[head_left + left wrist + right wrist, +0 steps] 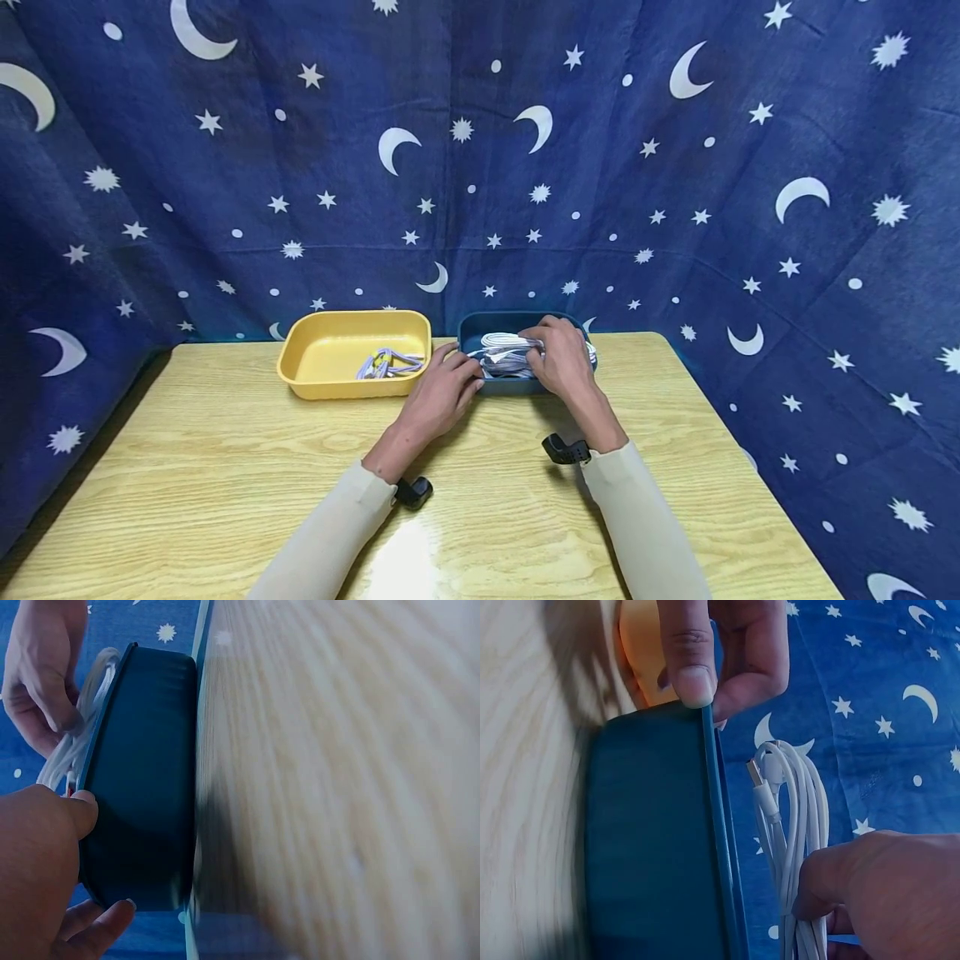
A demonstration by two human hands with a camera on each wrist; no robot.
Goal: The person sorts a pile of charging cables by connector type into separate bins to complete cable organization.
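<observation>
A dark blue bin (517, 387) stands at the table's back edge, with several coiled cables (504, 363) inside. My left hand (442, 387) grips its left end; in the left wrist view the thumb lies on the rim and other fingers reach round the end wall (142, 780). Over the bin, my right hand (564, 354) pinches a bundled white USB cable (799, 802) between thumb and fingers. In the right wrist view the bundle shows beyond the bin's rim, its metal plug (754, 772) exposed at one end.
To the left of the blue bin stands a yellow bin (315, 389), holding a pale purple cable (378, 364) with a yellow piece on it. Behind both hangs a blue curtain (480, 167) with moons and stars. The wooden table (225, 475) extends in front.
</observation>
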